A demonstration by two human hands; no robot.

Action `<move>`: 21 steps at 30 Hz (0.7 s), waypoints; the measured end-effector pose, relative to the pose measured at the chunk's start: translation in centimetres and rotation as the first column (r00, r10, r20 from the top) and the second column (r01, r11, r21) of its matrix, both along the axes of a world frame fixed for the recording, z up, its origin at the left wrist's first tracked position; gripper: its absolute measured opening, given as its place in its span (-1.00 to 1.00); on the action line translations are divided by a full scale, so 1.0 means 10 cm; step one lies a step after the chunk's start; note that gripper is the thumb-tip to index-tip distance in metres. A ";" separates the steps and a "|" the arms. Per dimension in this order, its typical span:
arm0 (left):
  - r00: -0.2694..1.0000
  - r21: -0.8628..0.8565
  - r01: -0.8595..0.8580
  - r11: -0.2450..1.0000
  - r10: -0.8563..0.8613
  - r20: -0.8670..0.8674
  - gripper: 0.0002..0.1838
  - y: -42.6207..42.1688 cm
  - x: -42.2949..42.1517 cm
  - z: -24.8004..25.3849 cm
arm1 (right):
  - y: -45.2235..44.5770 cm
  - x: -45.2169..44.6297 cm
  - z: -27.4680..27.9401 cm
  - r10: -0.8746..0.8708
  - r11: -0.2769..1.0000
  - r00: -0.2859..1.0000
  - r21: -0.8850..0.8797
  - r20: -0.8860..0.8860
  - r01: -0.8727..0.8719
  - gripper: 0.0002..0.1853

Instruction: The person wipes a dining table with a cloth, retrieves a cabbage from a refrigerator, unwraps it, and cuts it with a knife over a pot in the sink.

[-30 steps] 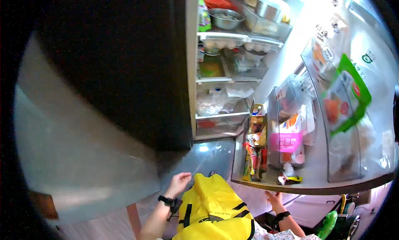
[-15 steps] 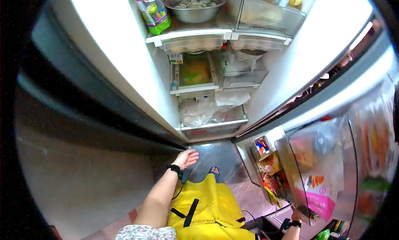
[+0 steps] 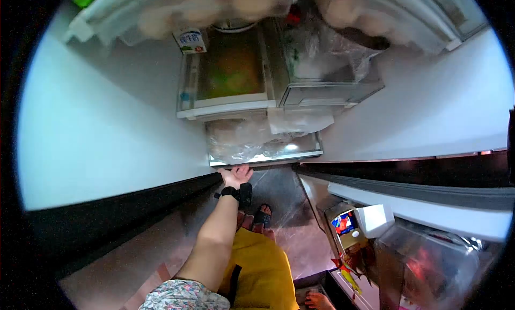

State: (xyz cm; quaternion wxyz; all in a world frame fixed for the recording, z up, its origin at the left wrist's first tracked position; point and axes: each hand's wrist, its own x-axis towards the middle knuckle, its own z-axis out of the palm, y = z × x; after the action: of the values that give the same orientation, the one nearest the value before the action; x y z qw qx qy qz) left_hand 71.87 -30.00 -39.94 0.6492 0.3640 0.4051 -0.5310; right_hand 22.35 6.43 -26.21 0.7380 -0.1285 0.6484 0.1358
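My left hand [image 3: 236, 176] is turned palm up, fingers outstretched, with its fingertips at the front edge of the lowest fridge drawer [image 3: 268, 161]. Whether the fingertips hook under that edge is hard to see. Inside the drawer lie clear plastic bags [image 3: 241, 139]. My right hand [image 3: 318, 300] shows only partly at the bottom of the view, fingers loosely bent and apart, with nothing visible in them. It is nearest to a dark-edged container [image 3: 311, 280] low beside the open door.
Above the drawer are a shelf bin [image 3: 230, 79], a clear drawer [image 3: 327, 93] with bagged food and a milk carton [image 3: 190, 41]. At right, the open fridge door [image 3: 429, 203] carries packets and a clear bin [image 3: 429, 256]. My sandalled foot [image 3: 263, 216] stands on the floor.
The view has come closer and lower to the fridge. My left hand has moved forward to the lowest drawer's edge. My right hand has moved left, away from the door shelves.
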 end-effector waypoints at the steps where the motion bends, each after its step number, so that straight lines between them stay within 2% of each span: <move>1: 0.999 -0.065 -0.004 0.998 0.007 0.045 0.14 -0.06 0.00 -0.03 | -0.21 0.23 -0.13 -0.114 0.973 0.974 0.178 -0.196 0.150 -0.69; 2: 0.996 -0.129 -0.005 0.992 0.017 0.089 0.17 -0.11 -0.01 -0.10 | -0.10 0.20 -0.35 -0.343 0.907 0.902 0.156 -0.263 0.391 -0.69; 3: 0.991 -0.186 -0.002 0.983 0.026 0.131 0.20 -0.11 -0.03 -0.16 | 0.00 0.16 -0.57 -0.548 0.787 0.772 0.114 -0.323 0.606 -0.68; 4: 0.985 -0.153 -0.013 0.988 0.040 0.171 0.27 -0.11 -0.08 -0.24 | 0.34 0.03 -0.79 -0.828 0.550 0.534 -0.057 -0.170 0.833 -0.66; 6: 0.983 -0.085 0.010 0.996 0.006 0.182 0.20 -0.13 -0.07 -0.26 | 0.08 0.25 -0.82 -0.791 0.524 0.527 -0.101 0.311 0.846 -0.73; 8: 0.983 -0.063 0.027 0.998 -0.015 0.182 0.22 -0.12 -0.06 -0.24 | -0.06 0.24 -1.11 -0.787 0.560 0.602 -0.252 0.136 0.789 -0.80; 9: 0.980 -0.061 0.032 0.998 -0.019 0.197 0.22 -0.08 -0.08 -0.26 | -0.12 0.31 -1.06 -0.661 0.647 0.733 -0.372 0.160 0.665 -0.81; 10: 0.976 -0.062 0.035 0.997 -0.021 0.215 0.22 -0.03 -0.11 -0.31 | -0.45 0.64 -0.74 -0.517 0.698 0.844 -0.500 0.143 0.513 -0.82; 11: 0.974 -0.100 0.026 0.995 -0.003 0.225 0.22 0.04 -0.15 -0.36 | -0.80 0.98 -0.41 -0.380 0.703 0.921 -0.618 0.092 0.351 -0.83; 12: 0.972 -0.133 0.017 0.991 0.014 0.233 0.23 0.16 -0.21 -0.39 | -0.92 1.05 -0.36 -0.240 0.716 0.970 -0.667 0.038 0.204 -0.81; 13: 0.971 -0.161 0.010 0.987 0.030 0.239 0.23 0.27 -0.27 -0.41 | -1.05 1.11 -0.31 -0.103 0.702 0.994 -0.710 -0.027 0.054 -0.80; 14: 0.959 -0.052 -0.055 0.997 0.067 0.277 0.22 0.31 -0.35 -0.32 | -1.16 1.18 -0.25 0.034 0.667 0.995 -0.739 -0.097 -0.095 -0.78; 16: 0.978 0.008 0.006 1.000 -0.008 0.210 0.21 0.61 -0.42 -0.39 | -1.53 1.47 0.03 0.203 0.584 0.961 -0.765 -0.186 -0.271 -0.77; 17: 0.977 0.017 -0.033 0.999 0.029 0.211 0.20 0.70 -0.49 -0.34 | -1.68 1.59 0.10 0.284 0.530 0.930 -0.771 -0.232 -0.354 -0.76; 18: 0.978 0.133 -0.057 0.990 0.029 0.207 0.18 0.77 -0.55 -0.32 | -1.79 1.71 0.09 0.254 0.554 0.947 -0.773 -0.197 -0.309 -0.76; 21: 0.975 0.009 -0.095 0.995 0.091 0.204 0.18 1.10 -0.68 -0.42 | -1.97 1.96 -0.04 0.201 0.574 0.973 -0.791 -0.116 -0.213 -0.77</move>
State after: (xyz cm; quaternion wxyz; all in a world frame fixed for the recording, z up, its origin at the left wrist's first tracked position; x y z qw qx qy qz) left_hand 65.08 -19.02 -44.17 0.7078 0.4030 0.3582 -0.4565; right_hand 41.97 -13.29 -26.57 0.5771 -0.5184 0.6257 -0.0822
